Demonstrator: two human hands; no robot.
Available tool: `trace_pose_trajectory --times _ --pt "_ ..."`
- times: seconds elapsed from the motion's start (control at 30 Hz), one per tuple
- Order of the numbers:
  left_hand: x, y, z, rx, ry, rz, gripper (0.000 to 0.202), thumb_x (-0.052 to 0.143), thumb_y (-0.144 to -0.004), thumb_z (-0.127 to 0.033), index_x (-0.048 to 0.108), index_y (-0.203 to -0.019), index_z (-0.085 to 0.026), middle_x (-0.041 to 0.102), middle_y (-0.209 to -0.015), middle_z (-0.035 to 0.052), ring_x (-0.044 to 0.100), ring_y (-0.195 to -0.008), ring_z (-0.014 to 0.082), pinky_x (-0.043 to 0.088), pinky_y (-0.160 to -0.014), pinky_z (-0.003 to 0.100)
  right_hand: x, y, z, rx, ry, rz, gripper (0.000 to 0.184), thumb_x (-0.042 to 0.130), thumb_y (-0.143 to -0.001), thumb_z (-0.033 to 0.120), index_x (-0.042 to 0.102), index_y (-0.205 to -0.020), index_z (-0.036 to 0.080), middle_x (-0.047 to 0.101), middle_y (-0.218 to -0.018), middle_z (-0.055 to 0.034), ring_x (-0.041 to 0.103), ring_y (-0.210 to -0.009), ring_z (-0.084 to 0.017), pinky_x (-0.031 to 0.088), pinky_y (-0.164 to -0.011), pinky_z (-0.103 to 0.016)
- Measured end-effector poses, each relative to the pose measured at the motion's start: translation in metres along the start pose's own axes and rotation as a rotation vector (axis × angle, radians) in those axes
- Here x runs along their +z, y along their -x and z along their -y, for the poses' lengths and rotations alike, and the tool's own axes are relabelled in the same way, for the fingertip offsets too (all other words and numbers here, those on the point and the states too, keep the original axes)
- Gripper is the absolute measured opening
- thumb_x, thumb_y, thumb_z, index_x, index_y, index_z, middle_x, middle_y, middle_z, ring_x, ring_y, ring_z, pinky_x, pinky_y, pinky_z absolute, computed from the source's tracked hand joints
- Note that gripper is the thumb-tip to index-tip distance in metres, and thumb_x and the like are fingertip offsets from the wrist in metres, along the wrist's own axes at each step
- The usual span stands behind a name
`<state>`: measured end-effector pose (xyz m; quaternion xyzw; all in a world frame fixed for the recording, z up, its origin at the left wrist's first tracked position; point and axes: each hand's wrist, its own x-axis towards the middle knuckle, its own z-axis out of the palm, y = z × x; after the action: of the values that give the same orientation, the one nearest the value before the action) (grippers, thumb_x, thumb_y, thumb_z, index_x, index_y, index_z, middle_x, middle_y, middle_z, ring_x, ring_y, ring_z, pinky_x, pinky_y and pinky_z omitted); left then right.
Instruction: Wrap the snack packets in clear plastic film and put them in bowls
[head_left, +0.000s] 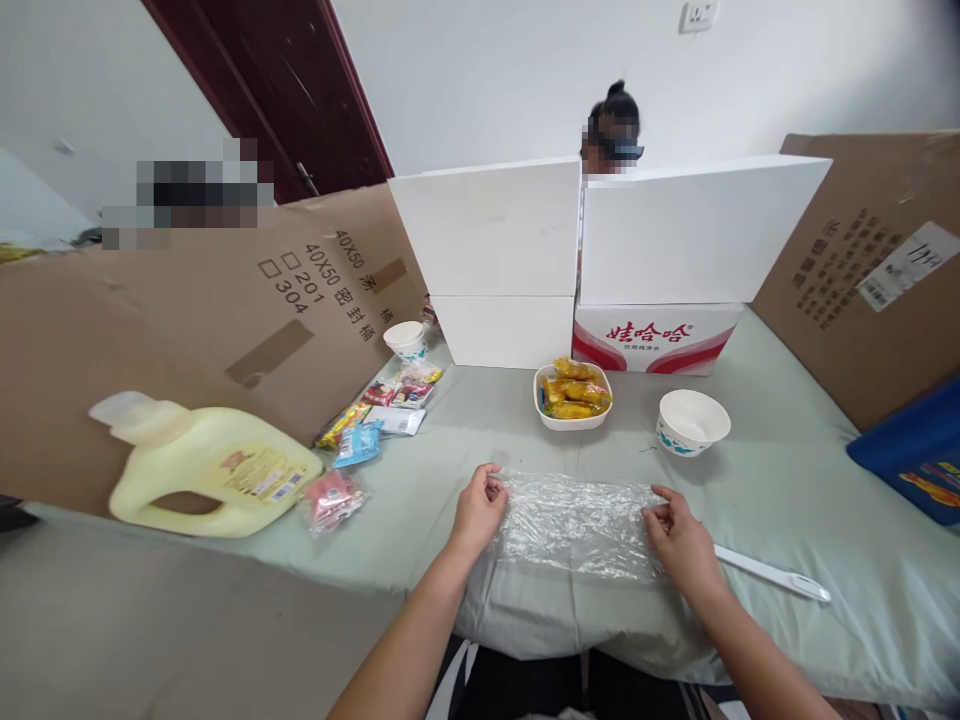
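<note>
A crinkled clear plastic bag lies spread at the near side of the cloth-covered table. My left hand pinches its left edge, and my right hand grips the right edge with curled fingers. Just beyond the bag sits a white bowl filled with several yellow-wrapped snacks. Farther right stands a white bowl with a blue pattern. The long white handle of some tool pokes out from behind my right hand; its other end is hidden.
A pale yellow jug lies on its side at left, near several small packets and a paper cup. White boxes form a barrier at the back. Cardboard and a blue container stand right. A person is behind.
</note>
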<state>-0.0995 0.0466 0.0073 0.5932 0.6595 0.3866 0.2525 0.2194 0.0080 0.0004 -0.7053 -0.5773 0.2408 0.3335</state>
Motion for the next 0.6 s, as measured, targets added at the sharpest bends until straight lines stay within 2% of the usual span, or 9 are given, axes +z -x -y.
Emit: trace_pose_trajectory --times 0.23,0.43,0.5,0.6 --pt "0.004 0.003 0.004 0.076 -0.060 -0.093 0.025 0.051 -0.084 -0.019 0.053 -0.110 -0.019 0.066 -0.089 0.0023 0.063 -0.074 0.0138 0.051 -0.074 0.027 0.008 -0.002 0.002 -0.126 0.332 -0.073 0.043 0.031 -0.092 0.036 0.052 -0.123 0.015 0.070 -0.095 -0.0104 0.067 -0.080 -0.026 0.047 -0.067 -0.036" --pt "0.007 -0.003 0.008 0.154 -0.210 -0.064 0.023 0.052 -0.084 -0.014 0.060 -0.105 -0.020 0.067 -0.093 0.0039 0.064 -0.079 0.0180 0.049 -0.083 0.034 0.017 -0.003 0.003 -0.221 0.606 -0.067 0.040 0.028 -0.097 0.030 0.052 -0.125 0.014 0.067 -0.109 -0.0147 0.067 -0.082 -0.026 0.047 -0.061 -0.034" --pt "0.005 -0.003 0.005 0.175 -0.242 -0.065 0.025 0.051 -0.083 -0.012 0.060 -0.106 -0.019 0.066 -0.097 0.0057 0.063 -0.087 0.0205 0.048 -0.085 0.036 0.018 -0.004 0.004 -0.227 0.657 -0.066 0.040 0.028 -0.098 0.030 0.051 -0.126 0.014 0.067 -0.110 -0.0143 0.068 -0.078 -0.025 0.046 -0.058 -0.033" --pt "0.006 0.003 -0.011 0.260 -0.362 -0.124 0.025 0.052 -0.085 -0.015 0.061 -0.108 -0.018 0.062 -0.107 0.0113 0.059 -0.101 0.0270 0.046 -0.089 0.043 0.020 -0.003 0.006 -0.247 0.696 -0.065 0.040 0.028 -0.098 0.029 0.051 -0.126 0.014 0.067 -0.107 -0.0138 0.068 -0.073 -0.023 0.046 -0.054 -0.032"
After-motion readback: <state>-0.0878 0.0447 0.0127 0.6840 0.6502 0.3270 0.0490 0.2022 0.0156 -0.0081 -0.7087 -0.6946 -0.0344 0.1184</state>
